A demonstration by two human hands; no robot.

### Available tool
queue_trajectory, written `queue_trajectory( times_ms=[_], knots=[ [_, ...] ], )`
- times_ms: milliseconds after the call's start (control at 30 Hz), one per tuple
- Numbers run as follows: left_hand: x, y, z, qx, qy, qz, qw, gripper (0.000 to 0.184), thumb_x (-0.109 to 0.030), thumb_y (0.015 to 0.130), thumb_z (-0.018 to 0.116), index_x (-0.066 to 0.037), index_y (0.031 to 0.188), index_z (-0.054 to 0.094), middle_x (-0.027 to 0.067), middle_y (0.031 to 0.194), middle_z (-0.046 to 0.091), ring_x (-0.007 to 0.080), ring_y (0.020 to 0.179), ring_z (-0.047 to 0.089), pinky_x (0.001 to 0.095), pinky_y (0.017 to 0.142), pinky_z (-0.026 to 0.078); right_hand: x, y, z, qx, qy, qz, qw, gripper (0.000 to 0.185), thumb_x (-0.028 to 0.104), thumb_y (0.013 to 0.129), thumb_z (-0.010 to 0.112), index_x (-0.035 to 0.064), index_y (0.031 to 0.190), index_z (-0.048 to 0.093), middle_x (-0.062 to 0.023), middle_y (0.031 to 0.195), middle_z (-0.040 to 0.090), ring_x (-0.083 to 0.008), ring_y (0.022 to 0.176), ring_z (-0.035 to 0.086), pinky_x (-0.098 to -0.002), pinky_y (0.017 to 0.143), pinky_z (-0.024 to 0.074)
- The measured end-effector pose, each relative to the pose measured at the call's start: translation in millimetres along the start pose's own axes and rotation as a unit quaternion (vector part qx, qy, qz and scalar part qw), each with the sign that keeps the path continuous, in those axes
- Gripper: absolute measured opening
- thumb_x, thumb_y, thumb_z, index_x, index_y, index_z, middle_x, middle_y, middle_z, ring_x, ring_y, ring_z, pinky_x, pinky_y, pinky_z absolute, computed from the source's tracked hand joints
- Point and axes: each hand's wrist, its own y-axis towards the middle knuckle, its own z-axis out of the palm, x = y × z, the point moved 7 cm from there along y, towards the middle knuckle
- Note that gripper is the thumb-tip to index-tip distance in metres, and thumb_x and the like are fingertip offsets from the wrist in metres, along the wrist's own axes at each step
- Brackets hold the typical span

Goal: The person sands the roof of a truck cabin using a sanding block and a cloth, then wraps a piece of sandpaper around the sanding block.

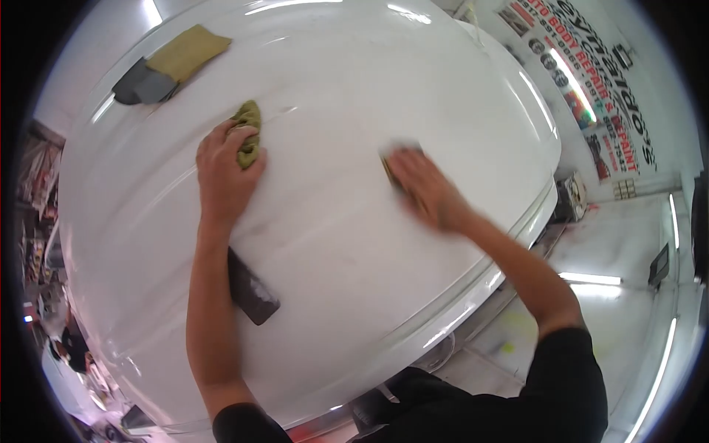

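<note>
On a white car hood, my left hand is closed around a crumpled olive-green cloth. Over to the right, my right hand lies on the panel, smeared by motion. Under its fingers is a thin piece of sandpaper, with a yellowish edge and a dark part showing; most of it is hidden by the hand. A dark grey flat sheet with a pale wet-looking patch rests beside my left forearm.
Near the hood's far left edge lie a tan sheet and folded grey sheets. A printed auto body repair banner hangs on the right wall. Cluttered shelves stand at the left, and another person shows at lower left.
</note>
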Motion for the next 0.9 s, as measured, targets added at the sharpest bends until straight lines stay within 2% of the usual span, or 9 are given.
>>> queue_trajectory(
  times_ms=[100, 167, 300, 500, 600, 667, 733, 767, 900],
  knots=[
    [-5, 2, 1, -0.001, 0.000, -0.004, 1.000, 0.033, -0.019, 0.084, 0.076, -0.009, 0.115, 0.072, 0.0141, 0.134, 0.061, 0.0353, 0.127, 0.054, 0.0453, 0.112, 0.039, 17, -19, -6, 0.026, 0.029, -0.027, 0.999, 0.061, 0.017, 0.103, 0.055, 0.0052, 0.159, 0.036, -0.0164, 0.165, 0.035, -0.0347, 0.155, 0.029, -0.0488, 0.128, 0.0211],
    [-3, 4, 0, 0.003, -0.003, -0.013, 1.000, 0.034, -0.021, 0.084, 0.076, -0.010, 0.116, 0.073, 0.0131, 0.136, 0.061, 0.0362, 0.129, 0.052, 0.0463, 0.114, 0.037, -32, 77, 3, -0.063, 0.049, -0.082, 0.993, 0.055, 0.022, 0.104, 0.055, 0.0076, 0.156, 0.042, -0.0139, 0.160, 0.043, -0.0349, 0.150, 0.037, -0.0486, 0.126, 0.0253],
    [-1, 2, 1, 0.012, -0.017, -0.023, 1.000, 0.034, -0.022, 0.084, 0.076, -0.011, 0.116, 0.073, 0.0131, 0.137, 0.061, 0.0362, 0.129, 0.052, 0.0468, 0.115, 0.036, -72, 215, 9, -0.148, -0.060, 0.007, 0.987, 0.056, 0.036, 0.110, 0.043, -0.0016, 0.152, 0.043, -0.0178, 0.160, 0.043, -0.0361, 0.149, 0.036, -0.0442, 0.125, 0.0252],
    [0, 0, -1, -0.008, -0.005, 0.006, 1.000, 0.033, -0.021, 0.085, 0.076, -0.010, 0.116, 0.073, 0.0140, 0.136, 0.060, 0.0358, 0.129, 0.053, 0.0473, 0.114, 0.037, 33, -6, -6, 0.036, 0.036, -0.001, 0.999, 0.058, 0.023, 0.103, 0.056, 0.0036, 0.156, 0.040, -0.0171, 0.162, 0.039, -0.0373, 0.154, 0.030, -0.0522, 0.127, 0.0221],
    [0, 3, -2, 0.001, -0.005, -0.011, 1.000, 0.033, -0.021, 0.085, 0.076, -0.010, 0.116, 0.073, 0.0134, 0.136, 0.061, 0.0362, 0.128, 0.053, 0.0470, 0.114, 0.037, -14, 55, -3, -0.020, 0.032, -0.084, 0.996, 0.055, 0.023, 0.103, 0.057, 0.0031, 0.152, 0.044, -0.0168, 0.160, 0.043, -0.0374, 0.150, 0.035, -0.0496, 0.125, 0.0270],
    [1, 3, -1, -0.004, -0.003, -0.009, 1.000, 0.032, -0.020, 0.083, 0.077, -0.011, 0.113, 0.074, 0.0130, 0.134, 0.062, 0.0341, 0.127, 0.053, 0.0456, 0.114, 0.036, -21, 163, -38, -0.028, 0.033, 0.025, 0.999, 0.051, 0.025, 0.105, 0.053, 0.0018, 0.150, 0.046, -0.0174, 0.157, 0.045, -0.0375, 0.145, 0.041, -0.0456, 0.122, 0.0323],
    [3, 3, 1, -0.003, -0.016, 0.000, 1.000, 0.032, -0.020, 0.082, 0.077, -0.012, 0.113, 0.074, 0.0128, 0.133, 0.062, 0.0341, 0.127, 0.053, 0.0460, 0.114, 0.036, -105, 279, 15, -0.119, -0.139, -0.089, 0.979, 0.049, 0.031, 0.110, 0.043, -0.0005, 0.146, 0.048, -0.0194, 0.155, 0.047, -0.0360, 0.141, 0.044, -0.0427, 0.119, 0.0355],
    [3, 4, 2, -0.002, -0.012, -0.001, 1.000, 0.032, -0.020, 0.082, 0.077, -0.012, 0.113, 0.074, 0.0129, 0.133, 0.062, 0.0342, 0.127, 0.053, 0.0464, 0.114, 0.036, -134, 312, 44, -0.169, -0.181, -0.037, 0.968, 0.050, 0.029, 0.109, 0.044, -0.0006, 0.149, 0.045, -0.0187, 0.158, 0.044, -0.0353, 0.146, 0.040, -0.0428, 0.122, 0.0316],
    [0, 3, -3, 0.000, -0.014, -0.002, 1.000, 0.033, -0.021, 0.084, 0.076, -0.010, 0.114, 0.073, 0.0136, 0.134, 0.062, 0.0354, 0.128, 0.053, 0.0471, 0.115, 0.036, -41, 180, 1, -0.038, -0.007, 0.001, 0.999, 0.056, 0.028, 0.107, 0.048, 0.0013, 0.155, 0.039, -0.0164, 0.163, 0.039, -0.0331, 0.154, 0.031, -0.0433, 0.128, 0.0210]
  ],
)
